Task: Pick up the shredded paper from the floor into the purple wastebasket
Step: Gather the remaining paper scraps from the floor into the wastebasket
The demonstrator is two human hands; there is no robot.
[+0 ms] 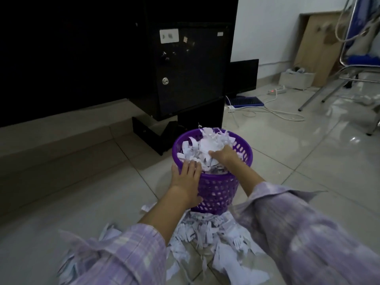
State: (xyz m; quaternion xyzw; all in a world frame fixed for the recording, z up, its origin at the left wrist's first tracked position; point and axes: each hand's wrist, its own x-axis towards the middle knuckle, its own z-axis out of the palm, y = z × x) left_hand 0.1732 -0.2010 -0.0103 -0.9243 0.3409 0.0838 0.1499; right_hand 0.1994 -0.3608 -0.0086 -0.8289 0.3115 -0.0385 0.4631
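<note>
Head view, looking down at a tiled floor (287, 161): the purple basket (216, 192) stands upright just in front of a black desk (191, 68), heaped above its rim with shredded paper (205, 145). The left hand (186, 175) lies flat against the basket's near rim and wall, fingers straight and together, holding nothing. The right hand (223, 154) presses down on the paper inside the basket; its fingers are partly buried, so I cannot tell whether they grip any. More paper (205, 233) lies spread on the floor right at the basket's foot, between the two checked lilac sleeves (298, 223). A white cable (277, 114) trails over the tiles to the right.
</note>
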